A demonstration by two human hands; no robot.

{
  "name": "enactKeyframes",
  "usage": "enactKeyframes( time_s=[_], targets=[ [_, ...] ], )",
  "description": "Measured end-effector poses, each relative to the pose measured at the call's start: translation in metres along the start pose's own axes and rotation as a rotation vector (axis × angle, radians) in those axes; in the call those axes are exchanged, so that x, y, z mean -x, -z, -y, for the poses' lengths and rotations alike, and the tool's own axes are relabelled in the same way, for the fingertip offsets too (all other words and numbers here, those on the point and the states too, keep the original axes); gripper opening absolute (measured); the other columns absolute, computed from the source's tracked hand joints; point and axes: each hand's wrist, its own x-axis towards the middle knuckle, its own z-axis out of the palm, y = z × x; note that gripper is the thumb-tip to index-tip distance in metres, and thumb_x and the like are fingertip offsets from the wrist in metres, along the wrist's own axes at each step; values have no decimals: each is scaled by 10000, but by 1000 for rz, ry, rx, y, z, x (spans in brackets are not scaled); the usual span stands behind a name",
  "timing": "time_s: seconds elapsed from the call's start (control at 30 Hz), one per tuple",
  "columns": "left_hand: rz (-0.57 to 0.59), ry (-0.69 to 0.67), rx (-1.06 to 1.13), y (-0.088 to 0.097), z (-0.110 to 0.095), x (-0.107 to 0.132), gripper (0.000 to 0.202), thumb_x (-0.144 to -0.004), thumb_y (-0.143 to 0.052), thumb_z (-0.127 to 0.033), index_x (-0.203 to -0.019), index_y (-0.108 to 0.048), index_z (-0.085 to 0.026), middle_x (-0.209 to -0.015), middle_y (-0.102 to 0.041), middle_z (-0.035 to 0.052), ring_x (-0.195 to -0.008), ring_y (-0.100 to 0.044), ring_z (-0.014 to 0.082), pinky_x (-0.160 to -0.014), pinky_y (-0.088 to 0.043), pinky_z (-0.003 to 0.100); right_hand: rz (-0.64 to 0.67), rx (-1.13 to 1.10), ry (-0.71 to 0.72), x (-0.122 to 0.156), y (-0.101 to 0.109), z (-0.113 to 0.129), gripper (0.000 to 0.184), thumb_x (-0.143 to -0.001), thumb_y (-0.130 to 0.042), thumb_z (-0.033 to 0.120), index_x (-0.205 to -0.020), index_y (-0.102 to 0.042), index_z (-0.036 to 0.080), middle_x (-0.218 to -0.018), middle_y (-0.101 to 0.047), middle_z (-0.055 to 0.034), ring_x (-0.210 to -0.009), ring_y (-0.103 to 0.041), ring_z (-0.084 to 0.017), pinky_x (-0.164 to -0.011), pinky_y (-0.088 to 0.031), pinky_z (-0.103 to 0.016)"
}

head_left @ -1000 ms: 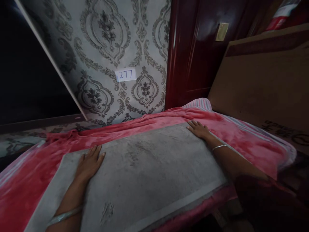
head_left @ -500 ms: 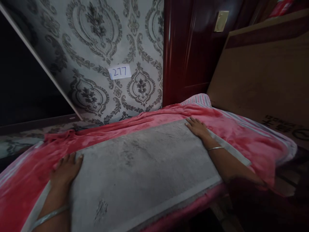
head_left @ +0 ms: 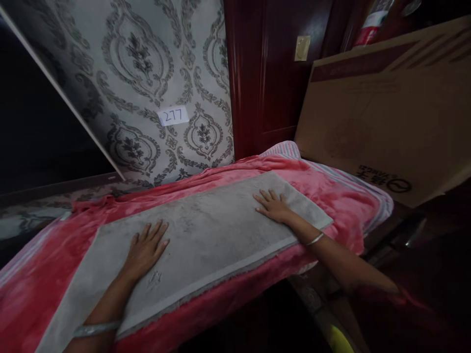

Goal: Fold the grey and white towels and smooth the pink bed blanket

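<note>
The left hand [head_left: 145, 250] lay flat, palm down, fingers spread, on the near left part of a grey cloth [head_left: 217, 228]. The right hand [head_left: 274, 206] rested the same way towards the cloth's far right end. The two hands were well apart, both open and pressed on the fabric, gripping nothing. A silver bangle [head_left: 96, 329] circled the left wrist and a thinner one [head_left: 315, 239] the right. The grey cloth was a long rectangle spread flat across a pink plush blanket [head_left: 342, 201], with its long edges running from the lower left to the upper right of the view. It bore darker smudges and a small mark just below the left hand. It looked thin, soft and light, with a slightly napped face that would probably cling to the plush beneath instead of sliding. Lifted by the middle it would likely sag and fold, so the corners or the short ends seemed the better places to pinch it. A striped sheet [head_left: 285, 148] showed under the blanket's far edge. Behind stood a wall of grey damask wallpaper [head_left: 147, 73] carrying a small label [head_left: 172, 116] marked 277, then a dark red door [head_left: 268, 83], and to the right a large cardboard box [head_left: 386, 113] leaning beside the bed.
</note>
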Motion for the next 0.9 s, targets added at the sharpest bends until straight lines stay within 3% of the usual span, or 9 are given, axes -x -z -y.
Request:
enactKeyframes(
  time_s=[0.1,0.3,0.43,0.53,0.57,0.63,0.7,0.77,0.9],
  targets=[
    [37,20,10,-6,6,20,630,-963,-298,-428,-1563,-357,-247,-1647,-292,72,-1537,-208,307,-1203,-216,586,-5,7,94,38,-8,-11,614,-1016,-242,620,-1594,-235,414,-1687,-123,3,-1531,-123,-367,-1148,-199,-694],
    [142,183,-14,-1,34,66,683,-971,-234,-484,-1602,-234,-223,-1683,-173,71,-1555,-104,327,-1211,-155,603,-108,29,103,96,-25,-28,559,-1027,-258,558,-1569,-304,430,-1663,-216,30,-1520,-174,-369,-1137,-239,-694],
    [185,294,-13,11,28,86,682,-971,-255,-516,-1600,-240,-253,-1687,-164,75,-1547,-123,366,-1180,-191,649,-137,0,143,117,-29,-34,551,-1020,-292,533,-1541,-395,385,-1644,-275,4,-1505,-224,-375,-1113,-278,-705],
    [194,375,-3,26,-1,85,685,-970,-284,-539,-1568,-344,-209,-1661,-252,142,-1512,-242,385,-1155,-272,624,-155,-42,168,111,-19,-26,535,-1025,-285,512,-1413,-589,307,-1545,-465,-63,-1443,-366,-373,-1098,-314,-689],
    [190,359,8,31,-16,80,680,-976,-285,-537,-1546,-385,-181,-1640,-295,171,-1499,-284,368,-1157,-292,588,-178,-58,185,104,-14,-18,538,-1031,-268,496,-1370,-629,285,-1500,-520,-80,-1422,-402,-362,-1107,-309,-678],
    [157,225,65,37,-53,67,621,-994,-286,-496,-1536,-398,-214,-1645,-297,149,-1520,-255,312,-1174,-282,556,-242,-91,237,86,-3,7,544,-1040,-247,468,-1381,-619,264,-1468,-553,-94,-1419,-413,-340,-1137,-280,-655],
    [145,70,130,37,-92,54,613,-992,-337,-494,-1564,-338,-273,-1673,-237,101,-1542,-187,315,-1194,-225,594,-265,-114,292,69,4,38,551,-1037,-265,474,-1494,-496,271,-1545,-463,-92,-1457,-352,-334,-1148,-268,-643],
    [146,-7,176,31,-124,48,653,-976,-388,-531,-1576,-308,-286,-1686,-187,89,-1545,-159,342,-1199,-193,622,-193,-98,326,58,3,67,582,-1027,-292,508,-1563,-380,297,-1622,-331,-77,-1490,-280,-345,-1143,-279,-641],
    [144,-7,200,17,-151,60,671,-962,-401,-586,-1566,-334,-303,-1682,-193,88,-1548,-96,386,-1187,-111,700,-37,-11,346,57,-19,90,609,-1012,-269,592,-1570,-350,362,-1660,-236,-20,-1518,-196,-356,-1155,-247,-649]
  ],
)
